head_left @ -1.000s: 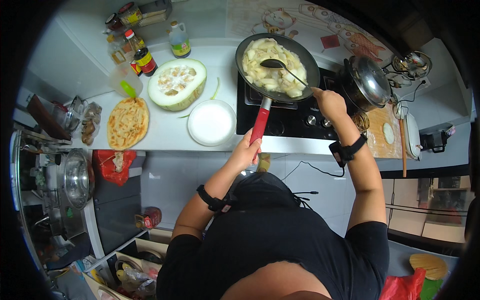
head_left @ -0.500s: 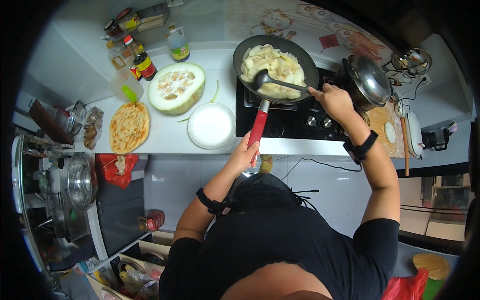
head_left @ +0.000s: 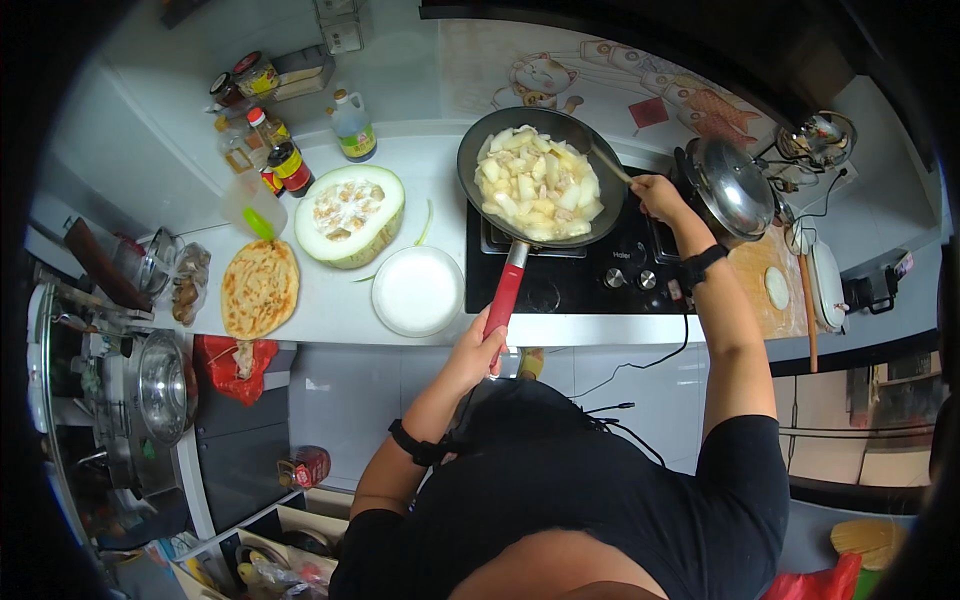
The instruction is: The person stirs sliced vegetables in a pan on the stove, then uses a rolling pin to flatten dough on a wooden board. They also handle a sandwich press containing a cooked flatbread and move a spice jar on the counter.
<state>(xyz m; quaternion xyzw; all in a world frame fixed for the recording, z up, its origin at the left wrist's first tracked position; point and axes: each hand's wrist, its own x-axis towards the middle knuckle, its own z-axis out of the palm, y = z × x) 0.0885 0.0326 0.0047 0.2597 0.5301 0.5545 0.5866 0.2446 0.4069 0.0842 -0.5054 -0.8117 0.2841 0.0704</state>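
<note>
While the cut melon [head_left: 350, 220] and white dish [head_left: 418, 290] sit left of the cooktop [head_left: 578, 294], probably for easy reach, the left hand [head_left: 479, 354] is wrapped round the red handle [head_left: 507, 288], likely to steady the pan [head_left: 608, 200] of pale chunks [head_left: 538, 185] over it. Right hand [head_left: 657, 196] is clamped on a ladle [head_left: 611, 165] above the pan's right side, seemingly off the food.
</note>
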